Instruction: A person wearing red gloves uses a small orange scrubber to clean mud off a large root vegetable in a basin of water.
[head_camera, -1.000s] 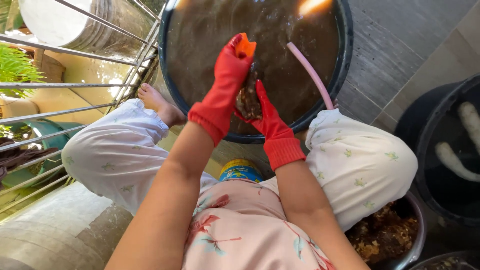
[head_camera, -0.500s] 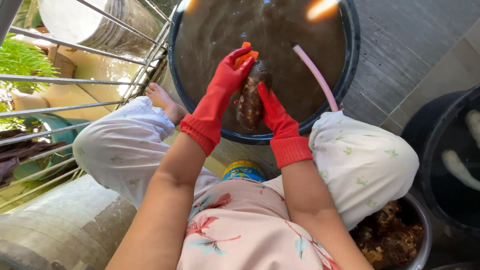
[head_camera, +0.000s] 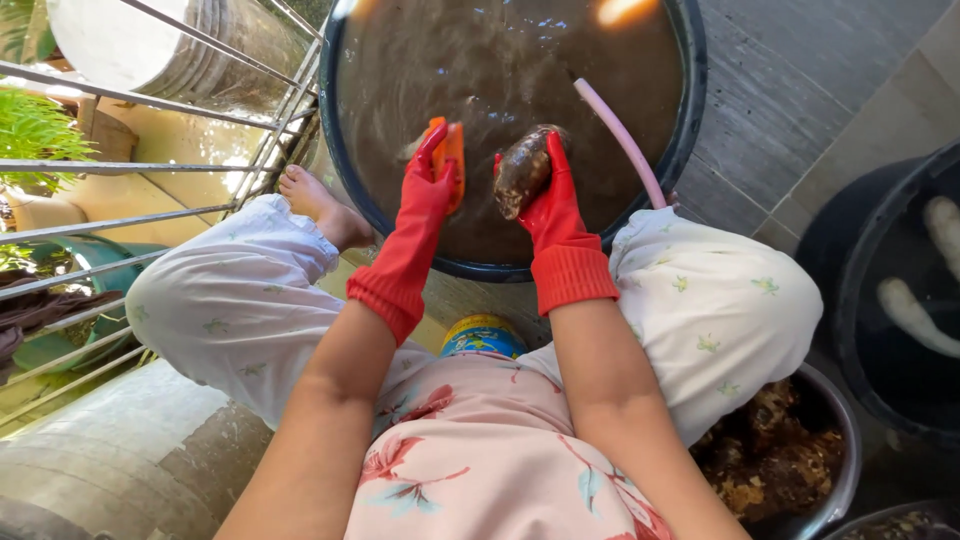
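Floral-clothed lap nearest, right hand (head_camera: 548, 205) in a red rubber glove grasping a muddy brown oval tuber (head_camera: 522, 170) with a pale broken end, left hand (head_camera: 432, 185) gripping an orange scrubbing sponge (head_camera: 452, 160), both above murky brown water in a dark round tub (head_camera: 690, 130), pink hose (head_camera: 620, 140) resting in it

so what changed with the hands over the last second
The red-gloved left hand with its orange scrubbing pad moved away from the muddy brown root, which the red-gloved right hand now holds alone. The round black tub and pink hose stayed put.
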